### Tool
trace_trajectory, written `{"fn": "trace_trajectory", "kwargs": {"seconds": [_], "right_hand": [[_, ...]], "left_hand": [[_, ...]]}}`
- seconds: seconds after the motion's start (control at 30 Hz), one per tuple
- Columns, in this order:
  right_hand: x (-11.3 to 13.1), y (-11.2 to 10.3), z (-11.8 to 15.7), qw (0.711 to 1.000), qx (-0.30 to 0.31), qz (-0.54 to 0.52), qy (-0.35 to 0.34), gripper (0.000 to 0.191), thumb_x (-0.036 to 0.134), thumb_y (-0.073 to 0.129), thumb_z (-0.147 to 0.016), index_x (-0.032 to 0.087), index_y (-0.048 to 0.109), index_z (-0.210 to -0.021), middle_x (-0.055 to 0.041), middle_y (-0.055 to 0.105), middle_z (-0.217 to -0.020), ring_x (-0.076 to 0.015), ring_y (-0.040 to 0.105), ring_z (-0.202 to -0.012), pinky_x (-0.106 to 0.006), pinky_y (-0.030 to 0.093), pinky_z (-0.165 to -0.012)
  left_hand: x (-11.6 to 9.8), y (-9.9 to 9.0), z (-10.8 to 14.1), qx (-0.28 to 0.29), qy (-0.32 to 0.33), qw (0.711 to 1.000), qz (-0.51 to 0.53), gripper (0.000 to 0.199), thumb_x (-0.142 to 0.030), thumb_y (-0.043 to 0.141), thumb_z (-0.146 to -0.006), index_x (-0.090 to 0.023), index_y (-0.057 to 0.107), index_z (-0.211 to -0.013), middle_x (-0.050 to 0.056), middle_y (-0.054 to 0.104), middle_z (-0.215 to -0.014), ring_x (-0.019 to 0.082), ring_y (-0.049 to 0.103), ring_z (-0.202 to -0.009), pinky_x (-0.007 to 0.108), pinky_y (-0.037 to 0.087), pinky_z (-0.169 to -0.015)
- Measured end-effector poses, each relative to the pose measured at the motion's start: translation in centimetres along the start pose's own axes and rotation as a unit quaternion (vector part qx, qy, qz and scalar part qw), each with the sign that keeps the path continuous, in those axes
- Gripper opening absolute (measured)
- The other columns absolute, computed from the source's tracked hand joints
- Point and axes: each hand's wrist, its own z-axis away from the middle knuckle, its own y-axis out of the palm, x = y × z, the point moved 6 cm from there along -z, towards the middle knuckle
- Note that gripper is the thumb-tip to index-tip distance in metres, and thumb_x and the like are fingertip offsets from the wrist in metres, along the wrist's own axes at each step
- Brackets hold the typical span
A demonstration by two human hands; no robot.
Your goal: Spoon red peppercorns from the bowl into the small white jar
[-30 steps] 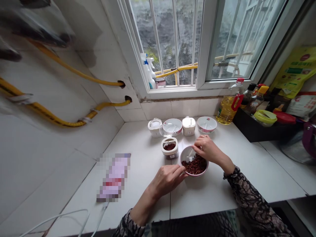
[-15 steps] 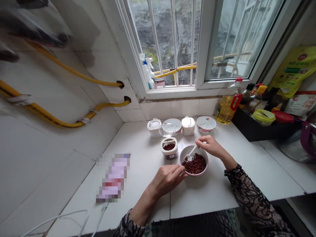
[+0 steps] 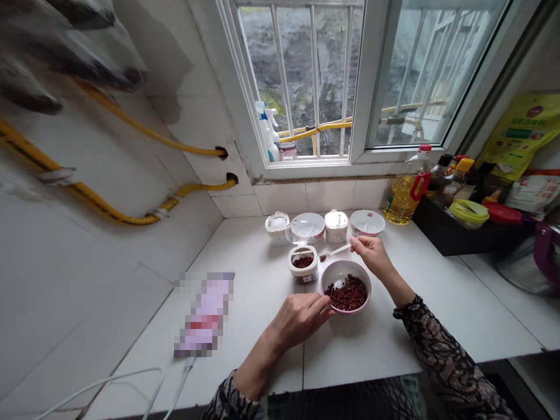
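My right hand (image 3: 373,256) pinches the handle of a small white spoon (image 3: 338,251). The spoon's scoop, with a little dark red spice in it, is over the gap between the bowl and the open spice jar. With fingers at its left rim, my left hand (image 3: 301,315) holds a white bowl (image 3: 345,268) with a pink outside. Dark red grains (image 3: 350,293), which look like Sichuan peppercorns, cover much of the bowl's bottom. Just left of the bowl stands the spice jar (image 3: 303,274), its clear lid up and similar grains inside.
Behind stand a white-filled jar (image 3: 277,233), a bowl (image 3: 307,217), a lidded jar (image 3: 336,233) and another bowl (image 3: 368,232). An oil bottle (image 3: 400,198) and a black condiment box (image 3: 437,227) are at right. Left lies a blurred purple object (image 3: 209,309) with a cable (image 3: 181,379).
My right hand has lifted the spoon out of the bowl and moved it up and left toward the spice jar. My left hand stays at the bowl's rim.
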Motion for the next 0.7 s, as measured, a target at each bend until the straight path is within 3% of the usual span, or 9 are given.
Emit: {"fn": "trace_trajectory", "kwargs": {"seconds": [0.1,0.17,0.27,0.33,0.4,0.5,0.6,0.7], "right_hand": [[3.3,0.4,1.0,0.984,-0.11,0.058,-0.126,0.041,0.044,0.046,-0.095,0.021,0.056,-0.063,-0.0012,0.057,-0.061,-0.0171,0.052,-0.064,-0.032,0.042,-0.069],[5.5,1.3,2.1,0.952,-0.163,0.131,-0.222,0.038,0.035,0.046,-0.098,0.021,0.054,-0.064,-0.0019,0.059,-0.064,-0.0183,0.055,-0.069,-0.036,0.043,-0.08],[7.6,3.5,3.6,0.895,-0.144,0.229,-0.354,0.031,0.024,0.048,-0.098,0.021,0.056,-0.068,-0.0018,0.063,-0.069,-0.0181,0.058,-0.076,-0.04,0.039,-0.097],[8.0,4.1,4.0,0.874,-0.128,0.253,-0.395,0.028,0.021,0.05,-0.098,0.021,0.058,-0.071,-0.0016,0.064,-0.071,-0.018,0.06,-0.08,-0.041,0.036,-0.102],[7.7,3.2,3.8,0.881,-0.136,0.24,-0.384,0.028,0.021,0.049,-0.098,0.021,0.057,-0.071,-0.0014,0.064,-0.072,-0.0177,0.06,-0.078,-0.042,0.036,-0.102],[6.3,0.8,2.4,0.919,-0.124,0.199,-0.316,0.033,0.025,0.049,-0.098,0.021,0.054,-0.066,-0.0005,0.06,-0.066,-0.017,0.056,-0.07,-0.04,0.041,-0.092],[4.1,-0.3,1.1,0.95,0.0,0.173,-0.259,0.037,0.029,0.048,-0.098,0.022,0.052,-0.062,-0.0004,0.056,-0.061,-0.0165,0.052,-0.063,-0.033,0.044,-0.073],[2.3,-0.6,0.8,0.948,0.065,0.216,-0.222,0.041,0.031,0.048,-0.098,0.021,0.051,-0.058,-0.002,0.056,-0.06,-0.0168,0.05,-0.064,-0.033,0.042,-0.071]], "left_hand": [[0.0,0.0,0.0,0.004,-0.001,1.0,-0.002,0.02,-0.029,0.044,-0.104,-0.016,0.058,-0.096,-0.001,0.062,-0.067,0.012,0.059,-0.053,0.023,0.042,-0.047],[0.0,0.0,0.0,0.005,-0.001,1.0,-0.005,0.021,-0.029,0.043,-0.104,-0.016,0.058,-0.097,0.0,0.062,-0.067,0.012,0.06,-0.054,0.023,0.042,-0.048],[0.0,0.0,0.0,0.003,-0.003,1.0,-0.012,0.024,-0.03,0.043,-0.105,-0.016,0.059,-0.095,0.0,0.062,-0.066,0.012,0.059,-0.053,0.023,0.042,-0.047],[-0.1,0.0,-0.1,0.002,-0.004,1.0,-0.016,0.024,-0.031,0.043,-0.105,-0.016,0.059,-0.094,0.0,0.062,-0.065,0.012,0.06,-0.053,0.023,0.043,-0.047],[-0.1,0.0,-0.1,0.002,-0.004,1.0,-0.015,0.024,-0.03,0.043,-0.105,-0.016,0.059,-0.095,0.0,0.062,-0.066,0.012,0.06,-0.054,0.022,0.043,-0.048],[-0.1,-0.1,-0.1,0.005,-0.003,1.0,-0.007,0.024,-0.03,0.043,-0.105,-0.015,0.059,-0.095,0.0,0.062,-0.066,0.012,0.06,-0.053,0.022,0.044,-0.048],[0.0,-0.1,-0.1,0.006,-0.005,1.0,-0.002,0.023,-0.03,0.043,-0.104,-0.015,0.059,-0.096,0.0,0.063,-0.067,0.011,0.06,-0.054,0.021,0.044,-0.049],[0.0,-0.1,-0.1,0.009,-0.008,1.0,-0.004,0.022,-0.03,0.043,-0.104,-0.016,0.059,-0.097,0.0,0.063,-0.068,0.012,0.061,-0.055,0.021,0.045,-0.05]]}}
